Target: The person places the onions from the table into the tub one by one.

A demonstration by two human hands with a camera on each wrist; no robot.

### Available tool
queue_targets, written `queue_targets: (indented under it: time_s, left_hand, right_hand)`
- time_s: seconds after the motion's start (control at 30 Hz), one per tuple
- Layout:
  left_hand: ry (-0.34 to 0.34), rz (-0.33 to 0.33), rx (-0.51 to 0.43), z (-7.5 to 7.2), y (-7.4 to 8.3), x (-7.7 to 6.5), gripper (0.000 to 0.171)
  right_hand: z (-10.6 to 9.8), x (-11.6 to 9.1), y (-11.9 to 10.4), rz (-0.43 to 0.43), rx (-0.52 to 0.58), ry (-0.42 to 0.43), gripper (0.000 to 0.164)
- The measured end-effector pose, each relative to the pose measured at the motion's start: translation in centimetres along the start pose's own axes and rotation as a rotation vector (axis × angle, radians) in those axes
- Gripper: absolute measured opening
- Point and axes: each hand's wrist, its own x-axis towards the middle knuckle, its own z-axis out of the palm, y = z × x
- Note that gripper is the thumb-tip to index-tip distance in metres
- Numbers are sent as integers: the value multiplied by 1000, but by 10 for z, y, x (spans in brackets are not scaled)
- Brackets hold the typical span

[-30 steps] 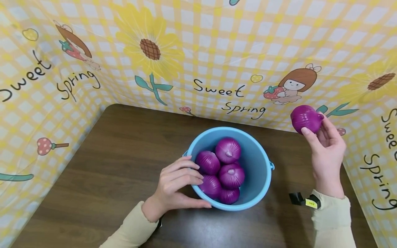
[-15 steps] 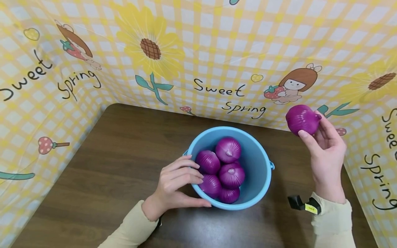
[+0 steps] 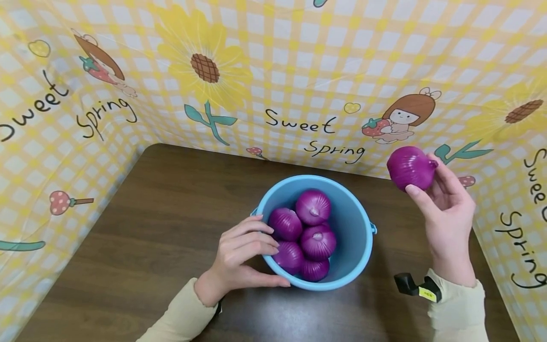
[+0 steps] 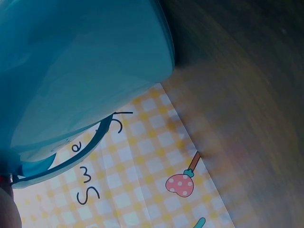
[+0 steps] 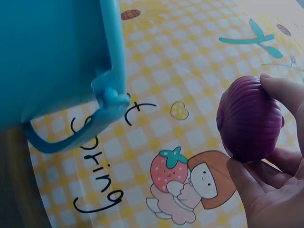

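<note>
A purple onion [image 3: 410, 168] is pinched between the thumb and fingers of my right hand [image 3: 448, 218], up in the air to the right of the bucket and above its rim. The right wrist view shows the same onion [image 5: 249, 118] from the side, a thumb and fingertips on its skin. On the table stands a light blue bucket [image 3: 352, 232], upright, with several purple onions [image 3: 318, 241] inside. My left hand [image 3: 239, 256] holds the bucket's left rim, its fingers reaching over the edge. The bucket's outer wall [image 4: 90, 71] fills much of the left wrist view.
Under the bucket is a dark brown wooden table [image 3: 171, 204]. A yellow-and-white checked cloth [image 3: 278, 61] with printed flowers and figures rises behind it and along both sides. The bucket's handle [image 5: 71, 142] hangs down outside its wall.
My right hand has moved the onion a little to the left, closer to the bucket. The left hand and the bucket keep their place.
</note>
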Motion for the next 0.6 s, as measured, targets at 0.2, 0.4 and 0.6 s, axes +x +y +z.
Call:
queue_targets:
  time_s: [0.2, 0.4, 0.6]
  left_hand:
    - [-1, -3, 0, 0, 0, 0, 49]
    - [-1, -4, 2, 0, 1, 0, 49]
    - [-2, -2, 5, 0, 1, 0, 49]
  right_hand:
    - [3, -4, -3, -29, 46, -44, 59]
    - [7, -8, -7, -30, 43, -75, 60]
    - [9, -12, -10, -27, 19, -97, 60]
